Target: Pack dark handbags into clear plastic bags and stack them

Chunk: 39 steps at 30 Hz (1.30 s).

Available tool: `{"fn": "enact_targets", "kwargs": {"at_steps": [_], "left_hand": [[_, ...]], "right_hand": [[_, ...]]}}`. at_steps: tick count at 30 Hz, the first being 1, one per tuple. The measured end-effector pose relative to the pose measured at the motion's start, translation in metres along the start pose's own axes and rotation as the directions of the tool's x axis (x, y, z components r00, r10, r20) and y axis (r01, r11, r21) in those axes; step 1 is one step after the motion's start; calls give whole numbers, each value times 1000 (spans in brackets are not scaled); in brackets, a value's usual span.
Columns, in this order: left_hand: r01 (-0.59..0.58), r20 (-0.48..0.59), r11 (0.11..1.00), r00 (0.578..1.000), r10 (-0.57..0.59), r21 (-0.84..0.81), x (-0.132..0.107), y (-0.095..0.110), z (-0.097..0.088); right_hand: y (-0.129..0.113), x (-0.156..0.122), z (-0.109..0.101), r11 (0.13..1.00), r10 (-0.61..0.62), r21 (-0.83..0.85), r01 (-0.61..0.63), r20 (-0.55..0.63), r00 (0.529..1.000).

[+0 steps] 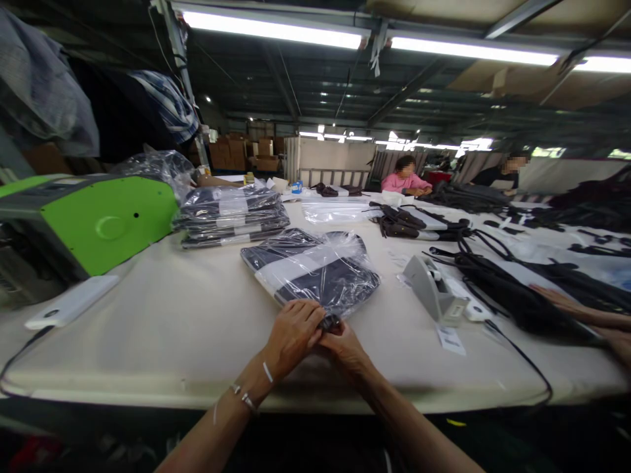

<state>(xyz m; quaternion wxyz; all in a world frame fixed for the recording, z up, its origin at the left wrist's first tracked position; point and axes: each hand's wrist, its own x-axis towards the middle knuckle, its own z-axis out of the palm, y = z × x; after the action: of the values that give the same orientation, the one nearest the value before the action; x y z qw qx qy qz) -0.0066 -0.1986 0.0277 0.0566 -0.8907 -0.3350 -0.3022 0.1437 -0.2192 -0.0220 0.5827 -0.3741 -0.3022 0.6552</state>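
A dark folded garment in a clear plastic bag [315,269] lies on the cream table [187,328] straight ahead of me. My left hand [292,335] and my right hand [345,348] meet at the bag's near edge. Both have fingers curled and pinch a small dark bit at the bag's opening [329,322]. What exactly they pinch is too small to make out.
A stack of bagged garments [229,217] sits behind, beside a green machine [93,220]. A grey tape dispenser [434,289] stands to the right, with labels and dark straps [517,289] beyond. Another person's hands [591,322] reach in at right. Two people sit at the far end.
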Motion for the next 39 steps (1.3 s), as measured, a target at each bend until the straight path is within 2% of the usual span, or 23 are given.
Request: {"fn": "enact_targets", "kwargs": {"at_steps": [5, 10, 14, 17, 20, 22, 24, 27, 30, 33, 37, 39], "left_hand": [[-23, 54, 999, 998, 22, 33, 7, -11, 1], [17, 115, 1000, 993, -15, -16, 16, -14, -6], [7, 135, 995, 991, 6, -100, 25, -19, -16], [-12, 199, 990, 979, 40, -140, 29, -24, -21], [-46, 255, 989, 964, 80, -137, 31, -25, -19], [-84, 257, 992, 961, 104, -90, 31, -24, -13], [-133, 229, 991, 964, 136, -31, 29, -23, -5], [-174, 135, 985, 976, 171, 8, 19, -23, 7], [-160, 25, 986, 987, 161, -38, 4, -26, 14], [-156, -6, 986, 988, 156, -64, -13, -26, 16], [-173, 16, 984, 985, 173, 35, -34, -25, 24], [-170, 16, 982, 985, 169, 78, -39, -24, 32]], "right_hand": [[-15, -6, 9, 997, 72, 1, -72, 28, 997], [-23, -5, 19, 998, 62, -26, -65, -95, 994], [-19, 0, 24, 999, 41, -19, -45, -166, 985], [-10, 4, 22, 999, -25, -36, 17, -218, 976], [0, 11, 16, 997, -71, -29, 66, -271, 960], [3, 14, 12, 998, -59, 1, 62, -283, 957], [0, 16, 9, 999, -8, 37, 18, -249, 969], [-13, 16, 1, 987, 140, 87, -132, -97, 985], [-29, 14, -9, 951, 295, 87, -297, 37, 955], [-38, 13, -16, 917, 373, 137, -375, 39, 927], [-37, 13, -16, 862, 460, 232, -451, 16, 888], [-34, 13, -13, 856, 471, 255, -450, -23, 882]]}}
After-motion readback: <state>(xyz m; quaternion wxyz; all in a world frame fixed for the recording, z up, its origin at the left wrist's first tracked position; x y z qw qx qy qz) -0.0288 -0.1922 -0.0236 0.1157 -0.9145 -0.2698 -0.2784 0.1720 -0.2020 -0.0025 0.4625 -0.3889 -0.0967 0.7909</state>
